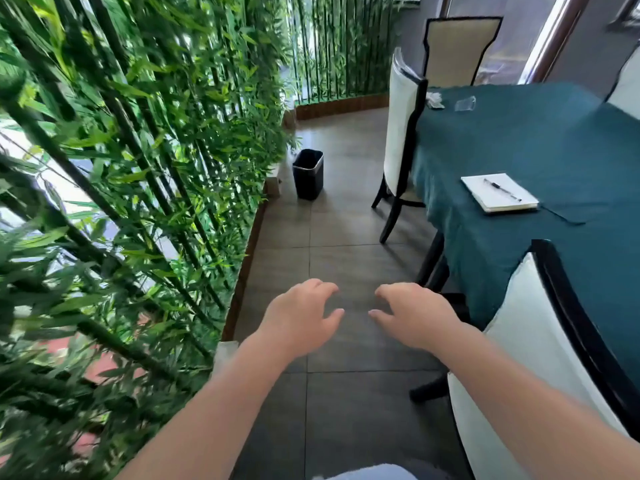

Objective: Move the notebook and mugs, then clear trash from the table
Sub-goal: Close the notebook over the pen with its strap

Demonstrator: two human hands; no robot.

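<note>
both arms are held out over the dark tiled floor (346, 220), palms down. the left hand (301, 318) and the right hand (414, 317) are loosely spread, fingers curled a little, and nothing is gripped in either. the thumbs are turned toward each other with a gap left between them.

the notebook (498, 192) is seen lying open on the teal tablecloth (519, 140), near the table's edge, with a black pen (502, 189) laid across its white page. it is placed up and to the right of the right hand, well apart from it, and further still from the left hand. at the far end of the table a clear plastic wrapper (465, 103) and a small crumpled scrap (434, 99) are seen, well beyond both hands.

a black waste bin (308, 173) is stood on the floor ahead, beside the bamboo screen (138, 150). white-backed chairs (401, 133) are drawn up to the table.
</note>
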